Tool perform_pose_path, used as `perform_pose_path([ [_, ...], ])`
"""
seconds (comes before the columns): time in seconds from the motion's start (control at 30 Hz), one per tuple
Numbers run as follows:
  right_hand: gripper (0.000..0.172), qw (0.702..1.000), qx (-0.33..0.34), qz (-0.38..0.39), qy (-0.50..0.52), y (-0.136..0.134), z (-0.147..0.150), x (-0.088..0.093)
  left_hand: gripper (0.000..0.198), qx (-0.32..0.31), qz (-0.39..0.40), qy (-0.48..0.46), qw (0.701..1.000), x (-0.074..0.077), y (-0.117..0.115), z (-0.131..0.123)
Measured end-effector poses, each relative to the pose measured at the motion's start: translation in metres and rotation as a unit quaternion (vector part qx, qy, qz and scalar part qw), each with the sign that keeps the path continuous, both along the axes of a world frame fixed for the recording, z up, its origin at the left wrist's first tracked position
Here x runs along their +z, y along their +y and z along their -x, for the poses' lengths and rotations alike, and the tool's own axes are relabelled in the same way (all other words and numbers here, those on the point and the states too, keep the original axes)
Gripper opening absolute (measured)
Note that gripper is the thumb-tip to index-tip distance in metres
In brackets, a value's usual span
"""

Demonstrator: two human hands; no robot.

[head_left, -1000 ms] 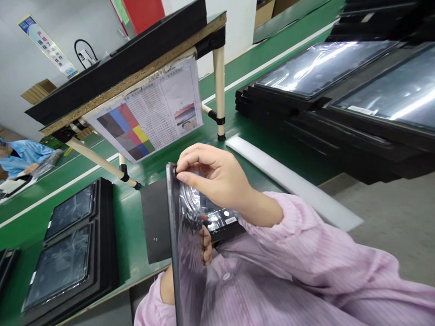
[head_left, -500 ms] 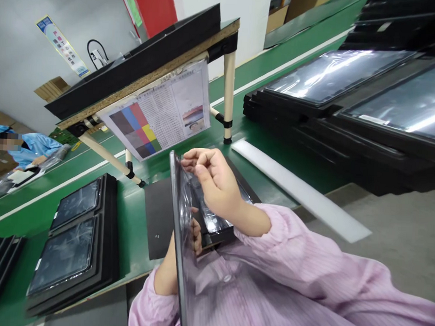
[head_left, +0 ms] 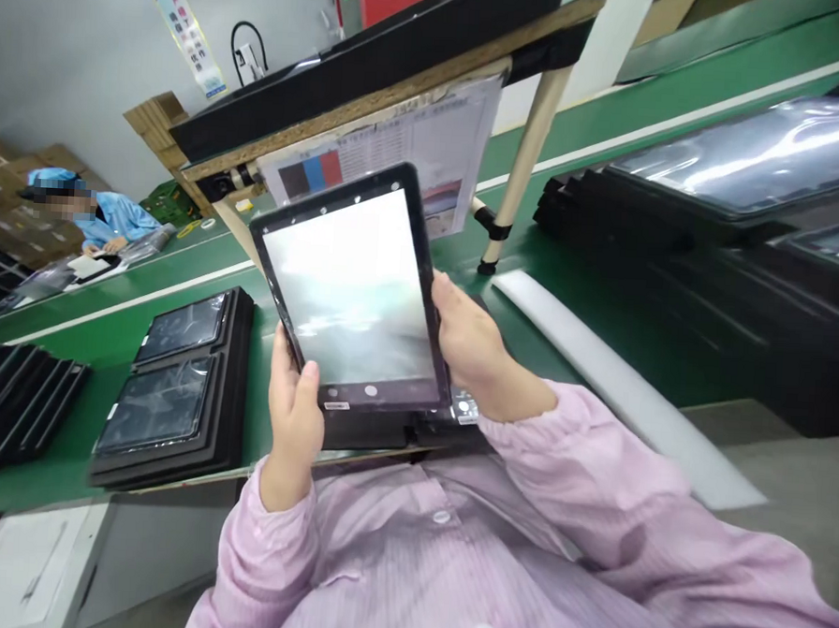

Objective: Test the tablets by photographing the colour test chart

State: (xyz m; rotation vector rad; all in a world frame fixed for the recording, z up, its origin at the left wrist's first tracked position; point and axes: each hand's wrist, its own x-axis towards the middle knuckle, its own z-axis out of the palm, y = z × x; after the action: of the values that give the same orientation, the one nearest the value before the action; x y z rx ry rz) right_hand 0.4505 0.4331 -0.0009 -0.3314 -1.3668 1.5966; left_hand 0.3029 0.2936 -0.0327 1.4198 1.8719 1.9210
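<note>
I hold a black-framed tablet panel (head_left: 354, 287) up in front of me, its glossy face turned toward me and reflecting white light. My left hand (head_left: 293, 410) grips its lower left corner, thumb on the front bezel. My right hand (head_left: 470, 349) clasps the right edge, fingers hidden behind the panel. Both arms are in pink striped sleeves. Below the panel another black part (head_left: 392, 430) lies on the green bench (head_left: 247, 380).
A black tray (head_left: 177, 386) with two wrapped panels sits left. More black trays (head_left: 713, 208) with wrapped panels are stacked right. A white foam strip (head_left: 619, 390) lies along the bench edge. A shelf (head_left: 375, 87) with a colour chart sheet stands behind. A person in blue works far left.
The panel has turned from edge-on to face me and lifted higher. My right hand left the top corner and now holds the right edge; my left hand shifted to the lower left corner.
</note>
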Motion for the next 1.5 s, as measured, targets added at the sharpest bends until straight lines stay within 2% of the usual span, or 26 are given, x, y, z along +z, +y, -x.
perform_pose_path([
  [0.1, 0.059, 0.998, 0.007, 0.041, 0.043, 0.013, 0.003, -0.007, 0.083, -0.014, 0.01, 0.091, 0.996, 0.002, -0.008, -0.008],
  [0.23, 0.055, 0.998, -0.002, 0.02, 0.054, 0.02, 0.003, -0.017, 0.117, 0.046, 0.087, 0.185, 0.978, 0.0, -0.012, -0.019],
  [0.33, 0.053, 0.998, -0.022, -0.009, 0.05, 0.02, 0.001, -0.023, 0.131, 0.08, 0.11, 0.208, 0.969, -0.003, -0.013, -0.026],
  [0.53, 0.068, 0.996, -0.061, -0.062, -0.022, 0.014, -0.003, -0.027, 0.135, 0.085, 0.11, 0.247, 0.959, -0.015, -0.014, -0.029],
  [0.63, 0.072, 0.989, -0.076, -0.125, -0.03, 0.009, -0.005, -0.026, 0.135, 0.092, 0.111, 0.248, 0.958, -0.018, -0.017, -0.029],
  [0.77, 0.074, 0.962, -0.153, -0.22, -0.053, 0.003, -0.011, -0.024, 0.133, 0.094, 0.113, 0.259, 0.954, -0.019, -0.023, -0.028],
  [0.83, 0.072, 0.958, -0.148, -0.237, -0.066, 0.0, -0.015, -0.023, 0.134, 0.087, 0.113, 0.257, 0.956, -0.02, -0.026, -0.029],
  [0.93, 0.074, 0.967, -0.113, -0.221, -0.06, -0.005, -0.017, -0.025, 0.135, 0.077, 0.113, 0.246, 0.96, -0.021, -0.032, -0.031],
  [1.0, 0.078, 0.974, -0.1, -0.193, -0.06, -0.009, -0.017, -0.028, 0.126, 0.07, 0.1, 0.247, 0.961, -0.022, -0.034, -0.032],
  [1.1, 0.079, 0.981, -0.097, -0.151, -0.075, -0.015, -0.017, -0.029, 0.101, 0.047, 0.038, 0.235, 0.97, -0.023, -0.035, -0.032],
  [1.23, 0.075, 0.985, -0.089, -0.128, -0.07, -0.02, -0.018, -0.027, 0.09, 0.062, -0.038, 0.255, 0.964, -0.022, -0.031, -0.032],
  [1.33, 0.074, 0.985, -0.094, -0.122, -0.08, -0.02, -0.019, -0.026, 0.052, 0.087, -0.023, 0.289, 0.953, -0.02, -0.03, -0.034],
  [1.4, 0.074, 0.986, -0.089, -0.118, -0.076, -0.02, -0.018, -0.026, 0.026, 0.085, -0.031, 0.267, 0.959, -0.018, -0.03, -0.037],
  [1.5, 0.073, 0.989, -0.074, -0.112, -0.054, -0.02, -0.018, -0.027, 0.012, 0.083, -0.054, 0.228, 0.969, -0.017, -0.03, -0.04],
])
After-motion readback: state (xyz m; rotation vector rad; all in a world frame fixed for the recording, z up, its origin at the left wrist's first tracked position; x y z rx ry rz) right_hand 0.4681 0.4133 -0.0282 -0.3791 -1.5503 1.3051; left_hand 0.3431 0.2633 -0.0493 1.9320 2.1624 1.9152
